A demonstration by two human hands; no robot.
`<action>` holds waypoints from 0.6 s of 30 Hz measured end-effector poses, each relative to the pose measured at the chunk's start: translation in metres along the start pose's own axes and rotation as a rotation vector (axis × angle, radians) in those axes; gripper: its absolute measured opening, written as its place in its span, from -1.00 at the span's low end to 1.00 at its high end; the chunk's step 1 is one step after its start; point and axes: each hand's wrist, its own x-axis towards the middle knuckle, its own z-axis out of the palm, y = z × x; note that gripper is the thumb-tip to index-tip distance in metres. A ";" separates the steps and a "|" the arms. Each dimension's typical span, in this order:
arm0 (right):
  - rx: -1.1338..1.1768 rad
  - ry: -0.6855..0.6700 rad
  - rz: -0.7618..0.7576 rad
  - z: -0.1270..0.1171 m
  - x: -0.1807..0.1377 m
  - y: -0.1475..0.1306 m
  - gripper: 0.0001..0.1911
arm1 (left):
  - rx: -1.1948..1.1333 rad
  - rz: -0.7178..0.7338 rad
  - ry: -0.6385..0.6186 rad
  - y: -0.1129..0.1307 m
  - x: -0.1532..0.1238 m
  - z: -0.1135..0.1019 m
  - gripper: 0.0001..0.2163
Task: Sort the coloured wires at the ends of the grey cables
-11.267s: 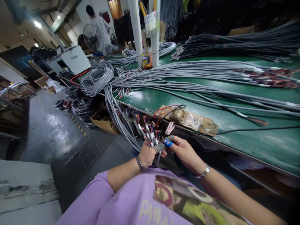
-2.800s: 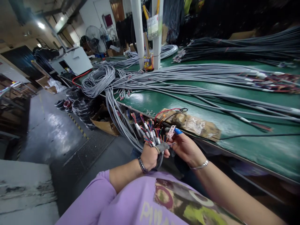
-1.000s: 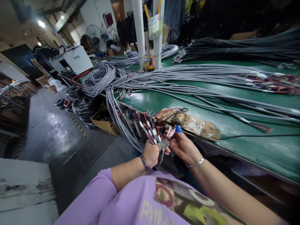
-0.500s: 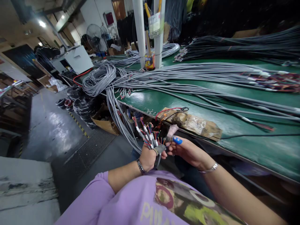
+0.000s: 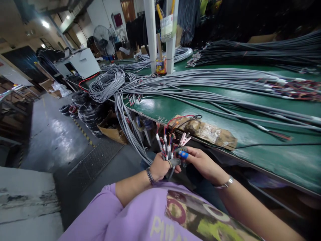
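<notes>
My left hand (image 5: 160, 167) is wrapped round a bundle of grey cables (image 5: 168, 151) whose white-banded ends fan out upward into thin coloured wires. A grey cover sits on its thumb. Beside it, touching or nearly touching the wire ends, my right hand (image 5: 200, 164) is closed in a pinch. Blue wrap (image 5: 183, 154) shows on a digit of this hand. A pink two-pronged clip (image 5: 185, 139), like a clothes peg, sticks up from the right fingertips; its lower part is hidden. Exactly where the right fingers meet the wires cannot be made out.
Long grey cables (image 5: 200, 82) lie across the green table (image 5: 155, 108), with a coil (image 5: 110, 83) at its left end. A taped cardboard piece (image 5: 208, 132) lies at the near edge. White posts (image 5: 150, 36) rise behind. An open carton (image 5: 112, 127) stands on the floor.
The cable ends in my left hand have swung right and more upright. My right hand has shifted slightly, and the pink clip, blurred before, now shows two prongs.
</notes>
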 end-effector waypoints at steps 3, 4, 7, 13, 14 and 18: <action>0.130 0.111 0.087 -0.007 -0.002 0.009 -0.63 | -0.080 0.028 0.100 -0.001 0.002 0.001 -0.59; 0.177 0.109 0.120 -0.006 -0.003 0.012 -0.62 | -0.092 0.035 0.116 -0.001 0.003 0.001 -0.58; 0.236 0.086 0.116 0.004 -0.007 0.015 -0.66 | -0.095 0.054 0.122 -0.001 0.002 0.004 -0.56; 0.178 0.057 -0.010 0.022 -0.004 0.003 -0.69 | -0.050 0.035 0.005 -0.001 -0.004 0.006 -0.57; 0.176 0.063 -0.001 0.021 -0.003 0.002 -0.68 | -0.053 0.039 0.005 -0.001 -0.004 0.005 -0.58; 0.213 0.196 0.029 0.012 0.000 0.010 -0.64 | -0.088 0.063 0.084 0.000 -0.003 0.003 -0.59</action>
